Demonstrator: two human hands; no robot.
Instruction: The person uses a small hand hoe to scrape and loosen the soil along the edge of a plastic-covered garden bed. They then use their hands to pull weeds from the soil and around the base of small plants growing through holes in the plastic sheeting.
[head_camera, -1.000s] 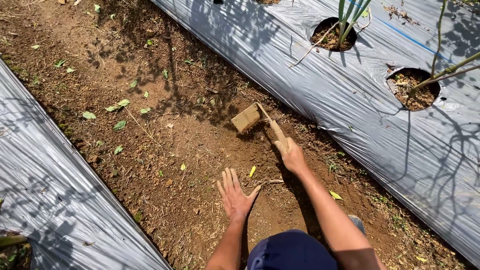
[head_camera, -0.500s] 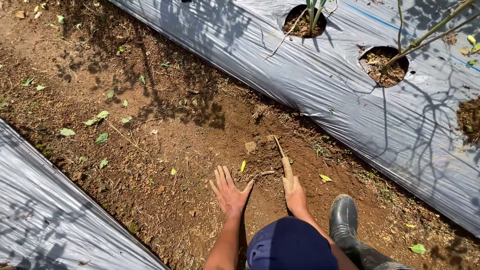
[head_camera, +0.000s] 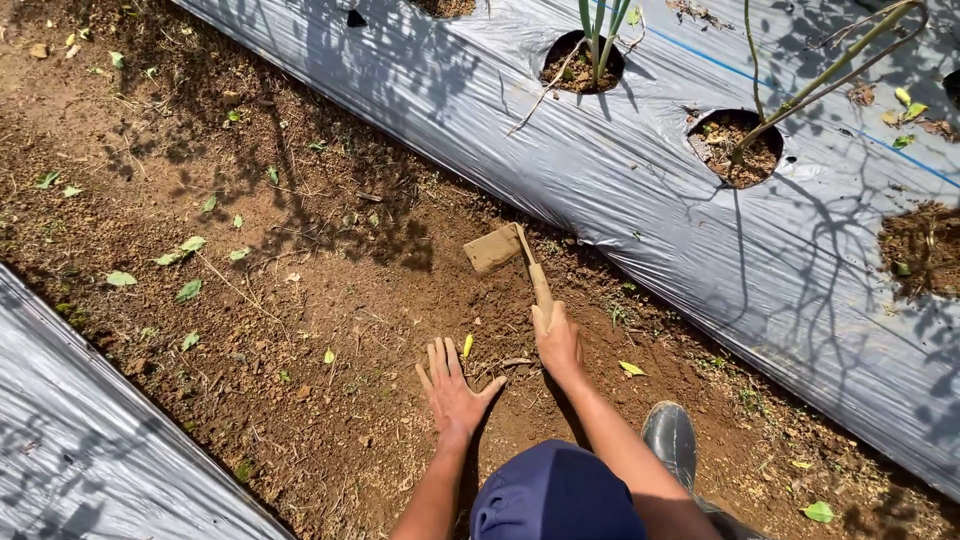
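Hand hoe (head_camera: 508, 256) in right hand (head_camera: 558, 343), grip wrapped round handle, blade raised over soil furrow (head_camera: 330, 300) beside silver mulch sheet (head_camera: 650, 190). Left hand (head_camera: 452, 388) flat, fingers spread, holding nothing. Soil near blade scraped; leaves and small weeds remain.

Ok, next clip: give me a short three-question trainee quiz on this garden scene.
1. True or false: the right hand grips the hoe by its handle.
2. Where is the left hand? A) on the plastic sheet B) flat on the soil, fingers spread C) on the boot
3. Fill in: the hoe blade is raised above the soil path, next to the ____ sheet with planting holes.

Key:
1. True.
2. B; the boot is by the right arm, untouched.
3. Plastic.
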